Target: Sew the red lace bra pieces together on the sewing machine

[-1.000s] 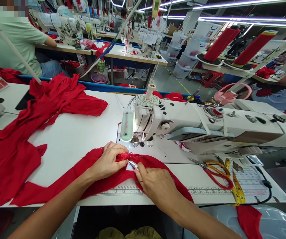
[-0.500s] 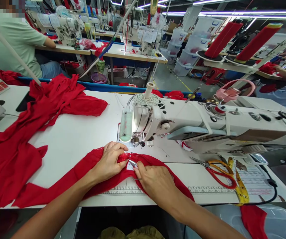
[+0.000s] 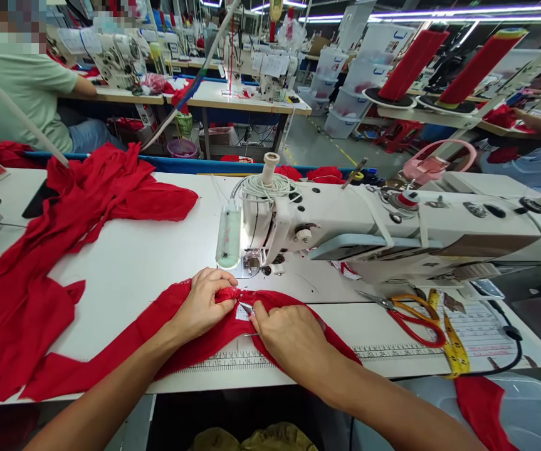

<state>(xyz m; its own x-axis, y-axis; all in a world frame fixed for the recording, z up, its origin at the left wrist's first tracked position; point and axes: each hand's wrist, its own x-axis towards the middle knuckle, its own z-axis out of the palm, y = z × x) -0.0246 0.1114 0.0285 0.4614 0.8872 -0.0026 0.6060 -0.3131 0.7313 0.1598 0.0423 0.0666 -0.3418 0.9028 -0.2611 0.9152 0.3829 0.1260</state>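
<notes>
A strip of red fabric (image 3: pixel 171 313) lies along the near edge of the table, with a small white label (image 3: pixel 242 312) on it. My left hand (image 3: pixel 207 297) is closed, pinching the fabric at its gathered upper edge. Close beside it, my right hand (image 3: pixel 293 335) is closed around small thread snips (image 3: pixel 247 308), mostly hidden by the fingers. Their pointed metal tip rests against the fabric by the label. Just beyond both hands stands the sewing machine (image 3: pixel 336 219), its presser foot area (image 3: pixel 251 266) apart from the fabric.
A heap of red fabric (image 3: pixel 30 269) covers the table's left side. To the right lie orange-handled scissors (image 3: pixel 415 319), a yellow tape measure (image 3: pixel 456 351) and a written sheet (image 3: pixel 477 338). A printed ruler (image 3: pixel 223 362) runs along the front edge. A co-worker (image 3: pixel 21 94) sits far left.
The whole view has shifted slightly. The snips' tip has turned a little at the label, while both hands keep nearly the same hold on the fabric and snips.
</notes>
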